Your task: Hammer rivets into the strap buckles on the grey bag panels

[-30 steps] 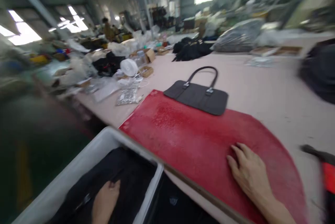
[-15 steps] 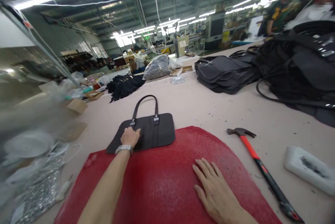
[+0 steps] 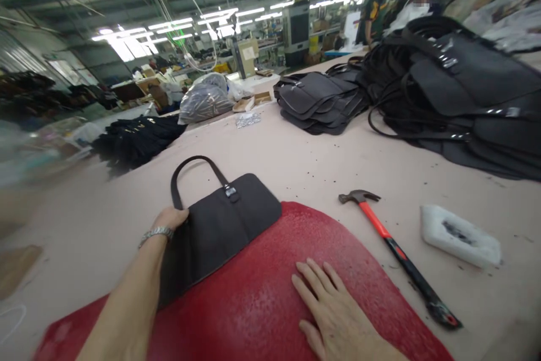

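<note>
A dark bag panel (image 3: 220, 231) with a looped strap handle (image 3: 198, 159) lies slantwise across the far left part of a red mat (image 3: 253, 299). My left hand (image 3: 171, 219), a metal watch on its wrist, is closed on the panel beside the left foot of the handle; the thumb shows on top and the other fingers are mostly hidden. A silver buckle (image 3: 230, 190) fastens the handle's right end. Flat on the mat rests my right hand (image 3: 327, 304), open, fingers stretched out and holding nothing.
Right of the mat lies a claw hammer (image 3: 391, 243) with a red and black handle, near a white block (image 3: 460, 237). Dark bag pieces are piled (image 3: 469, 90) at the right and stacked (image 3: 316, 99) at the back. Black pieces (image 3: 139, 138) lie back left. Two people stand far back.
The bag panel has turned counterclockwise, its left end now nearer me. My left hand has shifted to the handle's left foot. The view has swung right; my right hand stays on the mat.
</note>
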The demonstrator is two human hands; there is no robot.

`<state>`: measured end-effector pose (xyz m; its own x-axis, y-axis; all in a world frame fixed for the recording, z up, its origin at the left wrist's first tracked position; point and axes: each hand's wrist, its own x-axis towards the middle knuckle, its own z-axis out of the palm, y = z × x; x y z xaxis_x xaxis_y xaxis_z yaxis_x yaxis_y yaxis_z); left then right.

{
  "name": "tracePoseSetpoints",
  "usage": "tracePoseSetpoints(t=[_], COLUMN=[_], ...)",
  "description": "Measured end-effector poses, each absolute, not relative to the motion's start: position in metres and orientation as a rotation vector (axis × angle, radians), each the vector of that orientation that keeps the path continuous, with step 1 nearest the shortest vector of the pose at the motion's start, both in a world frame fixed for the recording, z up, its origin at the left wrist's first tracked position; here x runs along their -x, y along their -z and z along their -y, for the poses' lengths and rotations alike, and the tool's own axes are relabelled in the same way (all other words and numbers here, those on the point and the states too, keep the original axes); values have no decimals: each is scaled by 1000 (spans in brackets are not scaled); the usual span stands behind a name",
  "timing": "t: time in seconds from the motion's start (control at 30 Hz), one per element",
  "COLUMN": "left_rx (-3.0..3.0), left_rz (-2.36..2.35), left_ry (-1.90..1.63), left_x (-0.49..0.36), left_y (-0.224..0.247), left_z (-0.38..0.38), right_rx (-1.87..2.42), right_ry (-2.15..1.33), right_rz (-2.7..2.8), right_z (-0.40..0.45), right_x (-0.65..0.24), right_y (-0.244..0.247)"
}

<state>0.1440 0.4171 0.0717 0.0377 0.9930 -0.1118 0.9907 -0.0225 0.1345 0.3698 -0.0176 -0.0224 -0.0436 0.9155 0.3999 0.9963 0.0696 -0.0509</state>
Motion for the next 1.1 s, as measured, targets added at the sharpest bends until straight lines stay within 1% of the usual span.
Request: tracePoseSetpoints(t=[0.07,0.23,0.47,0.53,0.6,0.7,0.8,0.97,1.1], left_rx=[-2179,-2218,-2315,-2321,-2331,-2342,-2382,-2505,-2430], left_rz=[-2053,-2261,-2265,-2285,-2299,-2296,-2227,-2049,-1997], left_ry=[-69,-269,-173,-160,-165,-198,-250,-299,-502], left_x=[-154,-163,-148,-144,-141,-142,-146,-141,-126], left_y=[-61,-42,-34,-28,-22,-19,-19,-21,-22], left_z=[-383,-271,-142,-106,-76,-57,-68,-86,-78], right_rx=[1921,1843,1593,1602,1736,2112,2397,2459,2432], right_ry=[271,185,169,189,218,208,38,-193,-357], right_rz=[1956,1782,1656,1595,1518,1374,1302,1243,1143], right_z=[20,25,45,63,81,95,91,80,94], right_x=[-369,-369,-377,-394,-423,-476,-518,-538,-538], right_y=[21,14,5,6,7,9,10,13,21])
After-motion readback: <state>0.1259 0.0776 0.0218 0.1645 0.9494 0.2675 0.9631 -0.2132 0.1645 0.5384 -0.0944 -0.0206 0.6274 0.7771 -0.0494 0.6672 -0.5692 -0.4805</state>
